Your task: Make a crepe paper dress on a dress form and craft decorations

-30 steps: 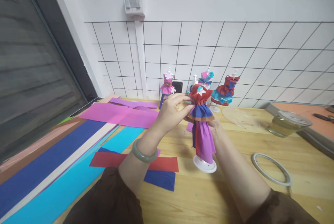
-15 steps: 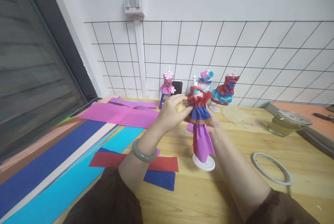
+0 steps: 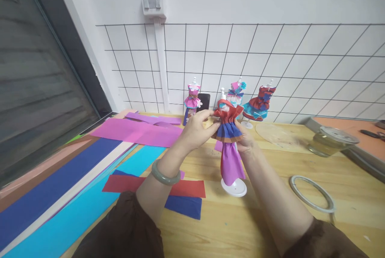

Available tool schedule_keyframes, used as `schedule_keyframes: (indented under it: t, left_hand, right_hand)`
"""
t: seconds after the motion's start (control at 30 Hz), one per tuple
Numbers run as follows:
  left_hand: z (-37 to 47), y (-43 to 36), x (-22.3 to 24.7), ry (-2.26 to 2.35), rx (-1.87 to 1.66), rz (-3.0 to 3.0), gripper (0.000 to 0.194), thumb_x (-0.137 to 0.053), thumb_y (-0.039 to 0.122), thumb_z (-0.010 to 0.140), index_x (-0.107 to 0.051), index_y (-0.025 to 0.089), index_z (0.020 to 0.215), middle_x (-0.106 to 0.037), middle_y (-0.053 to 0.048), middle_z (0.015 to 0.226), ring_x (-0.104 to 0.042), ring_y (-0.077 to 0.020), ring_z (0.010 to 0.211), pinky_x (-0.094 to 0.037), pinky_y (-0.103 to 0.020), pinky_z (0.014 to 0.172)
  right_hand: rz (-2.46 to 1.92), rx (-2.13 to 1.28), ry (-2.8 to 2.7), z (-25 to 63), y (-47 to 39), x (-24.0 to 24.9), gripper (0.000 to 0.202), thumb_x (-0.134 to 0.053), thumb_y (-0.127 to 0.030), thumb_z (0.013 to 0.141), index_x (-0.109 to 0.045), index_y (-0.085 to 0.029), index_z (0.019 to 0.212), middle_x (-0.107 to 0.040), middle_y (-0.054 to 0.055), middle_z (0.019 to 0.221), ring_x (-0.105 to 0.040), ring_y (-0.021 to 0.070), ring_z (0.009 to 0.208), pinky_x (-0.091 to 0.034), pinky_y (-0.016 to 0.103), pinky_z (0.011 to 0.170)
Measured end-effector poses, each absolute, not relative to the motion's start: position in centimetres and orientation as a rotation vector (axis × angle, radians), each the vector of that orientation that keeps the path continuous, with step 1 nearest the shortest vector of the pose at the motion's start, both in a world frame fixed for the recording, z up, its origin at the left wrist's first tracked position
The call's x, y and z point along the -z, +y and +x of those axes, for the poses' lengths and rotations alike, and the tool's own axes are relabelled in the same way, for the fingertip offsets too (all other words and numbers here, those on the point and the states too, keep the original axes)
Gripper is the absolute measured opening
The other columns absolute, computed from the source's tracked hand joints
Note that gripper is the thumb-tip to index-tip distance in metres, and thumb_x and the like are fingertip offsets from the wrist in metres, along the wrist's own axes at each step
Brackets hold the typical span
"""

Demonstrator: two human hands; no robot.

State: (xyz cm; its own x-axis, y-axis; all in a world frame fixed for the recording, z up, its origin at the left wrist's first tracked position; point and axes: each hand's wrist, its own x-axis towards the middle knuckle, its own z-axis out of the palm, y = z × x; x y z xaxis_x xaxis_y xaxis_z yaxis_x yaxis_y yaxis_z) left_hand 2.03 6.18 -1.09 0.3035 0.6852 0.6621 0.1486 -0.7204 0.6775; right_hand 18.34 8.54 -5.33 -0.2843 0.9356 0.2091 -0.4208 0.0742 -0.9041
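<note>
Between my hands stands a small white dress form (image 3: 223,94) on a round white base (image 3: 234,187). It wears a paper dress (image 3: 231,129) with a gathered red top, a blue and brown ruffle, and a long purple skirt (image 3: 232,163). From the left side, my left hand (image 3: 200,129) is closed on the dress at the waist, with the thumb on the ruffle. My right hand (image 3: 245,139) grips it from behind on the right; some of its fingers are hidden by the dress. The form leans slightly.
Three other dressed forms, pink (image 3: 193,99), white and teal (image 3: 235,94), and red and blue (image 3: 261,103), stand by the wall. Coloured paper strips (image 3: 72,181) cover the left. A red strip (image 3: 188,189) lies nearer. On the right are a tape roll (image 3: 313,194) and a lidded jar (image 3: 326,145).
The dress form has shifted slightly left in my hands. My grip on both sides stays much the same.
</note>
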Motion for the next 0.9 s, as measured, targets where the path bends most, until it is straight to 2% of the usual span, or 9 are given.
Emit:
schedule_keyframes:
  t: [0.2, 0.43, 0.73, 0.9]
  left_hand:
    - [1.8, 7.1, 1.8, 0.667, -1.351, 1.881, 0.029, -0.053, 0.027, 0.079, -0.061, 0.015, 0.104, -0.062, -0.008, 0.107, -0.055, -0.0202, 0.100, -0.042, -0.032, 0.088]
    - [1.2, 8.3, 2.2, 0.738, -1.361, 1.785, 0.032, -0.048, 0.036, 0.081, -0.066, 0.012, 0.092, -0.066, -0.006, 0.092, -0.057, -0.0185, 0.092, -0.042, -0.032, 0.085]
    - [1.1, 8.4, 2.9, 0.774, -1.348, 1.639, 0.038, -0.067, 0.035, 0.066, -0.065, 0.014, 0.097, -0.066, -0.009, 0.101, -0.058, -0.0238, 0.096, -0.044, -0.035, 0.084]
    - [0.9, 8.9, 3.1, 0.714, -1.326, 1.554, 0.038, -0.068, 0.035, 0.065, -0.066, 0.013, 0.097, -0.065, -0.011, 0.103, -0.058, -0.0243, 0.098, -0.044, -0.036, 0.085]
  right_hand:
    - [-0.597, -1.458, -1.260, 18.2, 8.7, 4.5, 0.035, -0.060, -0.052, 0.069, -0.063, -0.026, 0.091, -0.067, 0.004, 0.090, -0.063, 0.0217, 0.080, -0.050, 0.040, 0.073]
    - [-0.559, -1.368, -1.334, 17.4, 8.8, 3.6, 0.017, -0.066, -0.036, 0.072, -0.065, -0.021, 0.080, -0.065, -0.001, 0.074, -0.058, 0.0119, 0.066, -0.046, 0.024, 0.064]
    - [-0.746, -1.036, -1.570, 16.9, 8.6, 3.8, 0.026, -0.063, -0.043, 0.072, -0.063, -0.018, 0.067, -0.054, -0.002, 0.064, -0.051, 0.0113, 0.061, -0.044, 0.024, 0.056]
    - [-0.752, -1.072, -1.599, 16.9, 8.6, 3.7, 0.024, -0.061, -0.042, 0.073, -0.066, -0.020, 0.081, -0.059, 0.000, 0.071, -0.054, 0.0128, 0.065, -0.047, 0.025, 0.058]
